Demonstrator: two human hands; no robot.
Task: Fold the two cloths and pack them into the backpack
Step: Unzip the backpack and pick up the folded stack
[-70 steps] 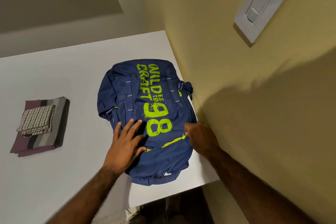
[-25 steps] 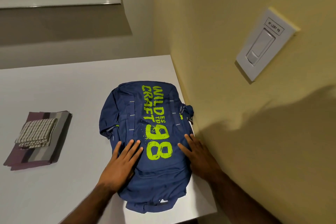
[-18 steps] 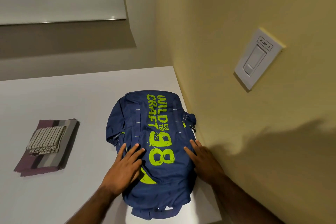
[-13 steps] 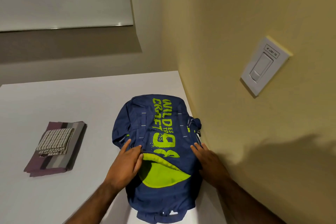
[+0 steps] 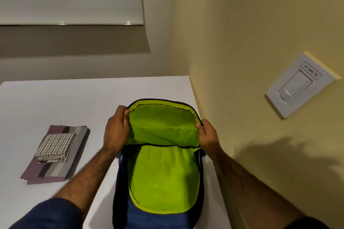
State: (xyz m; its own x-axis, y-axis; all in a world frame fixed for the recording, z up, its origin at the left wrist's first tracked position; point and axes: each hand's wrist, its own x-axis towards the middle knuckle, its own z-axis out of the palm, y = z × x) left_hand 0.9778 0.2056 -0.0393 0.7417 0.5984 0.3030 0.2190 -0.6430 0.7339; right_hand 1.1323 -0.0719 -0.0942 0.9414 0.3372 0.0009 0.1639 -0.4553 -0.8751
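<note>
Lime-lined, limp backpack (image 5: 161, 174) flap was pinched by left hand (image 5: 115, 130) and right hand (image 5: 209, 135); soft folded cloths (image 5: 55, 156) probably needed lifting from beneath.

One wide-angle camera, worn on the person's head, looks forward and down at a white table (image 5: 55, 98) in a room corner. The left hand (image 5: 115, 130), right hand (image 5: 208, 135) and backpack (image 5: 163, 173) sit close beneath it, mid-frame; a yellow wall (image 5: 242, 42) fills the right side.

Left hand (image 5: 115, 130) and right hand (image 5: 208, 134) are bare; the left sleeve (image 5: 48, 214) is dark blue, the right sleeve (image 5: 307, 224) dark.
</note>
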